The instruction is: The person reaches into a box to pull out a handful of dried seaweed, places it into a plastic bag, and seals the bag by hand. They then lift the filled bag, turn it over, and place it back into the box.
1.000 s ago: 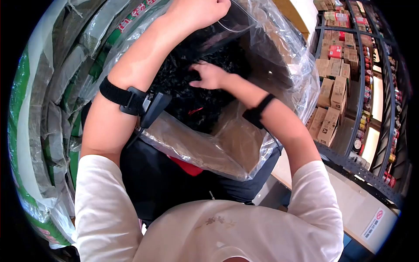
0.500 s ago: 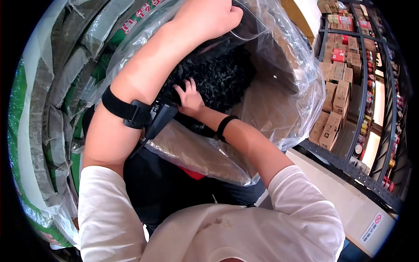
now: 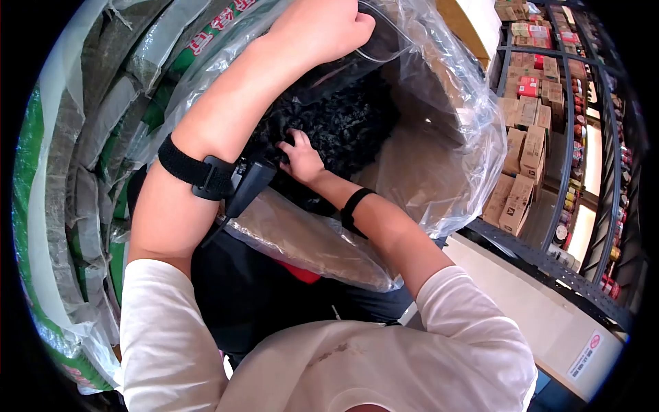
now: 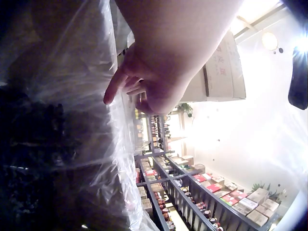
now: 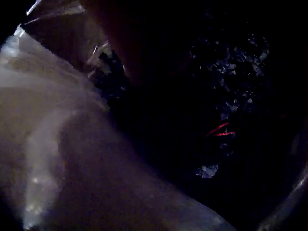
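At the top of the head view, my left hand (image 3: pixel 326 31) has its fingers curled at the rim of a clear plastic bag (image 3: pixel 388 58), gripping it; the fingertips are hidden. The left wrist view shows this hand (image 4: pixel 151 79) with one finger pointing down. Black dried flakes (image 3: pixel 357 120) fill the bottom of a cardboard box (image 3: pixel 405 165) lined with clear plastic (image 3: pixel 480 137). My right hand (image 3: pixel 302 159) touches the flakes near the box's close side, fingers spread. The dark right wrist view shows flakes (image 5: pixel 240 101) and a red strand (image 5: pixel 221 132).
Stacked green and white sacks (image 3: pixel 89 172) stand left of the box. On the right, shelves (image 3: pixel 566 137) hold cartons (image 3: pixel 528 154) and jars. A white panel (image 3: pixel 535 309) with a label lies below them. My legs are under the box's near edge.
My right hand has moved left and toward me over the flakes, its fingers spreading. My left hand and the clear bag have come slightly lower and to the right.
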`<state>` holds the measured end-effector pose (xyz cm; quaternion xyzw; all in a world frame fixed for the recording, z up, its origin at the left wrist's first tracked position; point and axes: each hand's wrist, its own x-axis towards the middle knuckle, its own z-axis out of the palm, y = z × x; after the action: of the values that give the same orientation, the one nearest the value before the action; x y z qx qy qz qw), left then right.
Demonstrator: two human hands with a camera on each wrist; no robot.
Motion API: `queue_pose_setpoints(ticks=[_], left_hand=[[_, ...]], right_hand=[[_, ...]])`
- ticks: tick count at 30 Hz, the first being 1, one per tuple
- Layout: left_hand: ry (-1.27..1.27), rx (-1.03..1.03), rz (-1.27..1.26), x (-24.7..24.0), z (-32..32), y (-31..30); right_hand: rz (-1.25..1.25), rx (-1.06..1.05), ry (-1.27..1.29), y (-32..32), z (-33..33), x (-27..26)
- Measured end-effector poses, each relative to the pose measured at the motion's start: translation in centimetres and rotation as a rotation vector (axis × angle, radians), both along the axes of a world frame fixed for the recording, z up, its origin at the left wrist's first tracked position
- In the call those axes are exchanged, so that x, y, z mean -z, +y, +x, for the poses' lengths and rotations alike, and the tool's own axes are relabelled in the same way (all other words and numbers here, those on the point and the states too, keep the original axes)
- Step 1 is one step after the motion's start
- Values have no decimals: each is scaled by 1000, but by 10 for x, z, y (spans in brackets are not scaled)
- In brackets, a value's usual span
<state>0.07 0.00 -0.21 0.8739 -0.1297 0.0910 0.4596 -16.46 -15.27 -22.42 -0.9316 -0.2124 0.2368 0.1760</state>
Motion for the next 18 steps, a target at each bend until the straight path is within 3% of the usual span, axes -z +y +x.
queue_pose_setpoints(ticks=[6,9,11,13,15,18], left_hand=[[23,6,-4,6,2,0],[36,8,3,7,4,1],[24,7,16,3,1,1],[10,5,29,10,5,4],[-239,-62,140,33,18,3],[-184,38,94,24,10,1]], right_hand=[[303,12,2,-19,38,-28],[431,55,15,-31,66,-82],[468,119,280,-41,81,-124],[580,311,627,-45,87,-180],[675,331,648,-58,89,-219],[944,414,723,-77,92,-274]])
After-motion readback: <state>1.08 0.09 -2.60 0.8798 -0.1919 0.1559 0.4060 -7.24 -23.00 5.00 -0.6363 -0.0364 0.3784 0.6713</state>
